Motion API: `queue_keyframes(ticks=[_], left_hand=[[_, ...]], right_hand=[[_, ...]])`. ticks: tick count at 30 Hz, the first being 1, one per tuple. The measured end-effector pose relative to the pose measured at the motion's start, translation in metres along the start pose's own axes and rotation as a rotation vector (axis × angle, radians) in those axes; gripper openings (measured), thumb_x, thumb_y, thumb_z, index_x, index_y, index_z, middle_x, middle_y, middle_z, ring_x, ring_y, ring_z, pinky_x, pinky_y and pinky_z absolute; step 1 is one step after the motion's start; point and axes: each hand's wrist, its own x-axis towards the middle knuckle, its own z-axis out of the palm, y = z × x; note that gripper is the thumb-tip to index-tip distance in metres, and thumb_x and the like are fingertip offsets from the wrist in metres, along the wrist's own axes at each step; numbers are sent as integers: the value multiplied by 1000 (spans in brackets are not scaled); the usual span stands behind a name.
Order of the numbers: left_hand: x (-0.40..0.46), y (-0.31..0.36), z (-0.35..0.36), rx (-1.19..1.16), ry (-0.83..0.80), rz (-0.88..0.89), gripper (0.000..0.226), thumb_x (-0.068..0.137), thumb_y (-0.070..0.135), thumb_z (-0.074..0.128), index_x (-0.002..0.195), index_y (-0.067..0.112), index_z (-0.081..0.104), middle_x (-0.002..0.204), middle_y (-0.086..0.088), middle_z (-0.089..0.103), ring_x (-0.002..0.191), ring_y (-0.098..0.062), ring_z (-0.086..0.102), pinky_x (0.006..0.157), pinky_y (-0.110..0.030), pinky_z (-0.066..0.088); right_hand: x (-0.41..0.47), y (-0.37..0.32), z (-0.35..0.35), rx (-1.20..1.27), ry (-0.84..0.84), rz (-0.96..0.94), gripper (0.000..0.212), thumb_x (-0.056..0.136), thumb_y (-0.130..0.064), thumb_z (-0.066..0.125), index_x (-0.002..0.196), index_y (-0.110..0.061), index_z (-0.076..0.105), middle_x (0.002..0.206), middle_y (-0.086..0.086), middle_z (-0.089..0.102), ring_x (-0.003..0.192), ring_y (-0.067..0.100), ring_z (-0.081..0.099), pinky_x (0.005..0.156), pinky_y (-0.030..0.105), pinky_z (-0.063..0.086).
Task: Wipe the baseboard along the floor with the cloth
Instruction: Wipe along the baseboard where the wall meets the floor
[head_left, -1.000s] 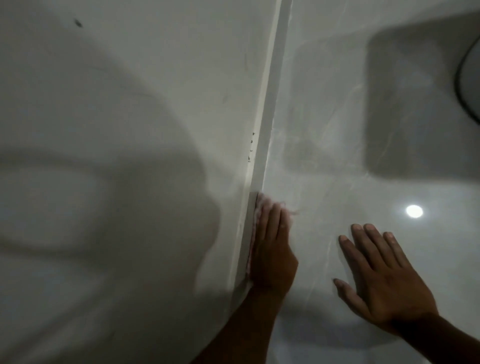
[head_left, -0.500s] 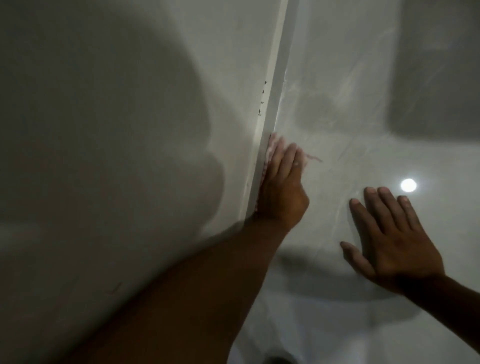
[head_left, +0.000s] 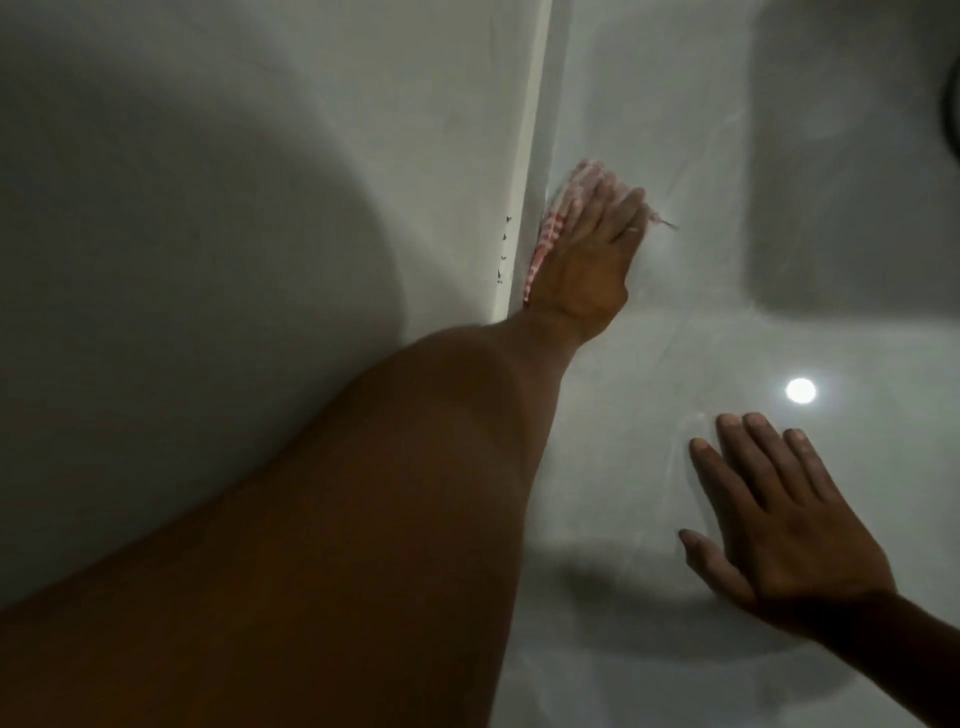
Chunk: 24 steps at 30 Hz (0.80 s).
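A narrow white baseboard (head_left: 531, 156) runs up the middle of the view, between the grey wall on the left and the pale glossy floor on the right. My left hand (head_left: 587, 260) presses a red-and-white checked cloth (head_left: 558, 218) flat against the baseboard; the cloth shows along the hand's left side and past the fingertips, and a loose thread trails to the right. My left forearm stretches up from the bottom left. My right hand (head_left: 779, 525) lies flat on the floor at the lower right with fingers spread and nothing in it.
Small dark specks (head_left: 503, 249) mark the wall just left of the baseboard. The floor reflects a round ceiling light (head_left: 800, 389). A large dark shadow (head_left: 852, 156) covers the floor at the upper right, and a dark curved edge (head_left: 953, 88) shows at the right border.
My left hand has slid the cloth farther along the baseboard, away from me, with the arm now stretched out. My right hand stays flat on the floor.
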Motion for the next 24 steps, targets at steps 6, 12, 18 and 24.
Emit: queue_keyframes(ticks=[6, 12, 18, 24], left_hand=[[49, -2, -2, -30, 36, -301, 63, 95, 1, 36, 152, 27, 37, 169, -10, 16, 157, -33, -2, 128, -41, -6], [15, 15, 1, -136, 104, -404, 69, 91, -6, 44, 149, 31, 42, 169, -16, 6, 157, -33, -3, 130, -45, 6], [-177, 77, 8, -209, 159, -422, 63, 92, -5, 46, 147, 25, 47, 165, -15, 27, 156, -31, 12, 128, -48, 20], [-290, 111, 7, -192, 24, -455, 46, 104, 8, 28, 135, 13, 61, 157, -20, 41, 152, -37, 25, 127, -47, 22]], right_hand=[[2, -1, -1, -8, 2, 13, 87, 89, -64, 47, 155, -8, 39, 165, 22, 29, 156, 38, 20, 128, 52, 11], [2, -2, -2, -12, -10, 9, 87, 89, -64, 46, 155, -8, 37, 165, 22, 27, 157, 36, 17, 128, 51, 10], [1, -4, -5, 12, -16, 24, 87, 89, -64, 45, 155, -8, 38, 165, 23, 28, 156, 38, 19, 128, 52, 10], [1, -5, -5, 20, 20, 9, 86, 87, -59, 54, 153, -5, 41, 163, 26, 32, 154, 42, 24, 126, 56, 14]])
